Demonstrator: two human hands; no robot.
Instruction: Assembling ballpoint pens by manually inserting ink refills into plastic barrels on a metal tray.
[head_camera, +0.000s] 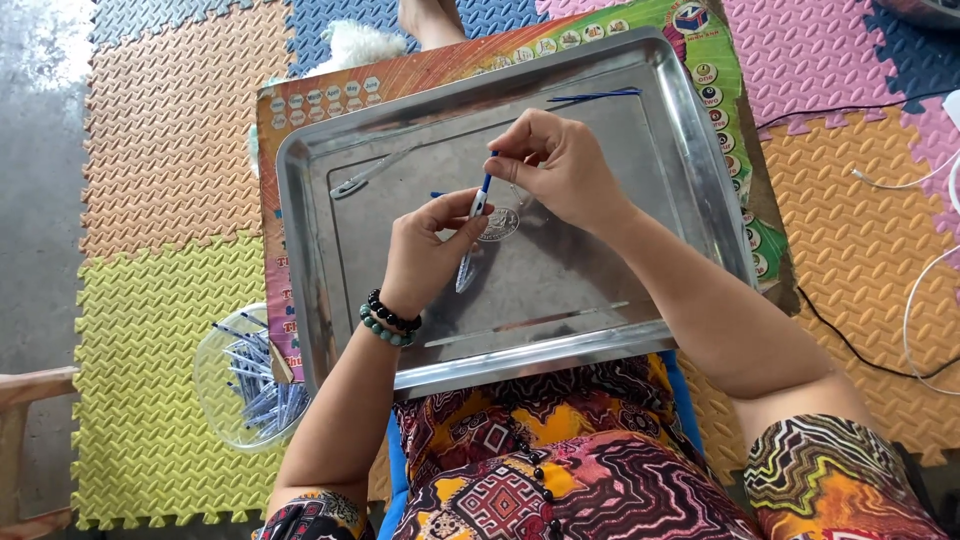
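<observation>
Fingers (470, 222) of the left hand (425, 250) pinch a clear pen barrel (468, 262) over the steel tray (700, 180), while the right hand (560, 165) just above clamps its fingertips on the blue-tipped end (486, 183). Beyond them, a loose blue refill (595, 96) lies near the tray's far rim. Left of the wrist, a clear bowl of pen parts (250, 385) sits on the foam floor mat (150, 300). Judging by the slim pieces, a skewed push could bend the refill or let it slip onto the tray.
</observation>
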